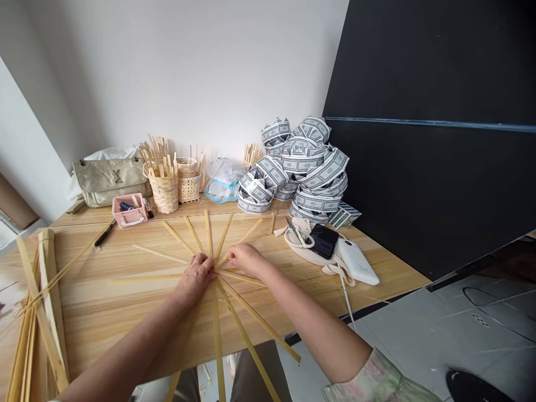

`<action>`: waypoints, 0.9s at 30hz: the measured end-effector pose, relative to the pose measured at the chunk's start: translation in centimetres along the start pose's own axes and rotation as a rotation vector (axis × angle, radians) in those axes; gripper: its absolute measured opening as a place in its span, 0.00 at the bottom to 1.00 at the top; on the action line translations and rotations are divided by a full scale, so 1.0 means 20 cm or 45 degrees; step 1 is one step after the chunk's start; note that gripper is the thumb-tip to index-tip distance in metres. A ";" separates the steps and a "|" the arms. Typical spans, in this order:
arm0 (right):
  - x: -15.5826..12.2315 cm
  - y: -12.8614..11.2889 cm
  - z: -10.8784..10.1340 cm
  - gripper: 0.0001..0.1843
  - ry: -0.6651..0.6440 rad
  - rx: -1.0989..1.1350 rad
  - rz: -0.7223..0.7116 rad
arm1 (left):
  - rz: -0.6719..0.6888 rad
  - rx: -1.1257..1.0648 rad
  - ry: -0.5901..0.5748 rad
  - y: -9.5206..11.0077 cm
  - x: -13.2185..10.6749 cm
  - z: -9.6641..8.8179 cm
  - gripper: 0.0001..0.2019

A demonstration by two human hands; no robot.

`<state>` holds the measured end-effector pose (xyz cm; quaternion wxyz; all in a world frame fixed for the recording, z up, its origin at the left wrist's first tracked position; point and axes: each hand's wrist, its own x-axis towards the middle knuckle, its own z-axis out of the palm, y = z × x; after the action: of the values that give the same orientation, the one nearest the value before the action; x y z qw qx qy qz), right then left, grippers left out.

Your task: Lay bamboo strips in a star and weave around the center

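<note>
Several flat bamboo strips (218, 335) cross at one centre on the table and fan out like spokes, some reaching past the front edge. My left hand (200, 273) is closed over the crossing, its bent fingers pressing on the strips and hiding part of the centre. Just to the right, my right hand (244, 258) is closed, thumb and fingers pinched on a strip close to the centre. The fingertips partly cover what lies between them.
Loose strips (29, 346) lie at the left edge, near a black pen (104, 233). Along the wall stand a handbag (111, 181), a pink basket (129, 211), woven baskets (164, 192) and patterned paper rolls (304, 162). Scissors (299, 237), a phone (324, 240) and a white power bank (357, 261) lie right.
</note>
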<state>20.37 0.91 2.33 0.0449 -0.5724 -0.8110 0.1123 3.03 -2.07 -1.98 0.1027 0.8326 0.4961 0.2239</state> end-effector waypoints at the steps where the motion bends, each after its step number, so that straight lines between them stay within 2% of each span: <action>1: 0.00 -0.01 0.00 0.09 0.008 0.004 0.023 | -0.002 0.001 0.004 0.00 0.00 0.00 0.04; 7: -0.02 -0.02 0.02 0.08 0.039 0.071 0.053 | -0.031 -0.008 0.013 0.00 0.00 0.00 0.18; 13: -0.01 0.01 0.03 0.11 0.037 0.233 0.192 | -0.014 0.036 -0.030 0.00 0.00 0.00 0.17; 17: 0.03 0.05 0.05 0.07 0.016 0.336 0.273 | 0.004 0.065 -0.044 0.00 0.00 0.00 0.17; 20: 0.04 0.05 0.06 0.07 -0.018 0.392 0.253 | -0.002 0.063 -0.054 0.00 0.00 -0.01 0.17; 25: 0.01 0.03 0.05 0.06 -0.166 0.464 0.148 | -0.027 0.029 -0.070 0.01 0.01 -0.02 0.16; 27: 0.00 0.01 0.05 0.05 -0.163 0.452 0.140 | -0.027 0.010 -0.061 0.01 0.00 -0.02 0.15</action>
<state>20.31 0.89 1.29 0.0873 -0.5907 -0.7471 0.2920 3.05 -2.14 -1.47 0.1136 0.8328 0.5032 0.2007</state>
